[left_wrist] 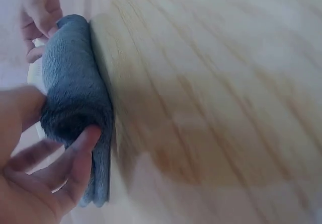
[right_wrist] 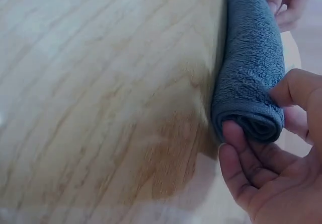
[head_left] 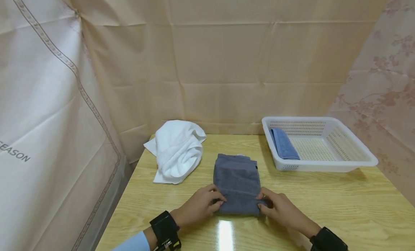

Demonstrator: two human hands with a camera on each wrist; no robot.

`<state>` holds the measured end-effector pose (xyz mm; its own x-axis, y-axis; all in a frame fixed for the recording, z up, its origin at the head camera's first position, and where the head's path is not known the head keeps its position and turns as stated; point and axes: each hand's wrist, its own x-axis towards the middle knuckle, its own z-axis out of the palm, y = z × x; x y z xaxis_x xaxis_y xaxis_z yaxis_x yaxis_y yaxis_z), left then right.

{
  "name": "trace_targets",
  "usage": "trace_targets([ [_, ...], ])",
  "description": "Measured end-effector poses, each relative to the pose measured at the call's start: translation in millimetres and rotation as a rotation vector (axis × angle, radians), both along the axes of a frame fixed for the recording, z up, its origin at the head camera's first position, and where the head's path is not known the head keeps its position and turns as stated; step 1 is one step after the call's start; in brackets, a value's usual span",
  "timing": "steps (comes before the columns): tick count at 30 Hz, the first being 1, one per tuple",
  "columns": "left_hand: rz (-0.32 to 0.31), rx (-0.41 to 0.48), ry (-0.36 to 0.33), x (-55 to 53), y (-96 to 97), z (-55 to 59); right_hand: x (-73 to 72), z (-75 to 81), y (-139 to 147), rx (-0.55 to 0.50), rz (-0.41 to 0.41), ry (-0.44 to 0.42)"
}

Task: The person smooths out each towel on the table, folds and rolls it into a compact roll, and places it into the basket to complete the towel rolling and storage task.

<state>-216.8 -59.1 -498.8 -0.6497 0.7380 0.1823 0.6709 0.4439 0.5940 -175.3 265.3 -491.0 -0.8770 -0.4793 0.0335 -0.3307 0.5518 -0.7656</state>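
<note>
gripping the gray towel (head_left: 238, 182): left hand (head_left: 200, 205) pinched the left end of its rolled near side, right hand (head_left: 282, 209) the right end. towel lay mid-table (head_left: 324, 200), flat part toward the far edge. white towel (head_left: 177, 152) sat bunched near the far left corner. basket (head_left: 327, 166) stood right of center by the far edge, blue towel (head_left: 285, 146) along its left wall.

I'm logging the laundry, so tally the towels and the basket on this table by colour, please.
Grey: 1, the partly rolled grey towel
White: 2, the rumpled white towel and the basket
Blue: 1, the blue towel in the basket
Total: 4
</note>
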Motion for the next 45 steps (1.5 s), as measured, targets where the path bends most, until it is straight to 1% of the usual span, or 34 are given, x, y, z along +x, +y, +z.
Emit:
trace_targets([
  [2,-0.027,-0.031,0.069,0.9,-1.8,0.5,0.2,0.1,0.0,-0.001,-0.014,-0.009],
  [4,-0.044,-0.064,0.14,1.2,-2.6,1.1,1.1,0.5,-0.7,-0.001,-0.045,-0.021],
  [5,-0.047,-0.075,0.16,0.8,-2.4,1.3,1.6,0.8,-1.3,0.001,-0.064,-0.025],
  [7,-0.045,-0.087,0.169,-1.2,-1.4,1.5,2.6,1.4,-2.8,0.017,-0.106,-0.014],
  [8,-0.041,-0.09,0.166,-2.5,-0.7,1.4,2.9,1.6,-3.7,0.038,-0.119,0.014],
  [10,-0.029,-0.09,0.135,-5.4,0.8,0.8,3.4,1.4,-6.3,0.108,-0.13,0.11],
  [14,-0.016,-0.089,0.061,-8.1,1.4,0.5,4.8,-1.6,-12.3,0.248,-0.118,0.369],
  [16,-0.014,-0.087,0.032,-8.0,1.7,0.5,5.8,-3.3,-14.8,0.283,-0.1,0.484],
  [18,-0.013,-0.09,0.017,-7.6,2.3,0.5,7.4,-5.2,-16.1,0.298,-0.072,0.564],
  [20,-0.012,-0.095,0.008,-6.8,3.0,0.8,9.8,-6.6,-16.2,0.312,-0.041,0.612],
  [23,0.001,-0.103,-0.005,-5.4,3.0,1.9,12.3,-8.9,-15.3,0.346,0.0,0.635],
  [28,0.031,-0.092,-0.048,-5.2,1.7,3.6,7.9,-10.8,-13.9,0.375,0.02,0.68],
  [30,0.032,-0.082,-0.076,-6.2,1.7,2.7,5.9,-9.3,-13.2,0.369,0.02,0.652],
  [32,0.035,-0.079,-0.099,-7.5,1.2,1.6,3.9,-7.0,-12.6,0.359,0.021,0.567],
  [34,0.043,-0.068,-0.135,-7.9,0.1,-0.3,1.6,-4.4,-12.2,0.336,0.016,0.44],
  [35,0.049,-0.054,-0.164,-7.8,-0.8,-1.5,0.5,-3.2,-12.0,0.306,0.016,0.362],
  [37,0.069,-0.019,-0.213,-6.8,-2.7,-3.1,-2.0,-1.8,-11.4,0.221,0.011,0.225],
  [39,0.088,0.019,-0.236,-5.3,-4.3,-4.5,-4.6,-1.8,-10.6,0.127,0.01,0.135],
  [40,0.099,0.035,-0.228,-4.7,-4.6,-4.8,-5.7,-2.0,-10.2,0.09,0.011,0.109],
  [41,0.11,0.043,-0.196,-3.9,-4.9,-4.8,-6.7,-2.3,-9.7,0.061,0.013,0.088],
  [43,0.122,0.028,-0.084,-2.8,-5.1,-4.3,-8.5,-3.0,-8.9,0.036,0.015,0.093],
  [45,0.125,-0.012,0.055,-2.1,-5.5,-2.8,-9.4,-3.3,-8.5,0.034,0.009,0.106],
])
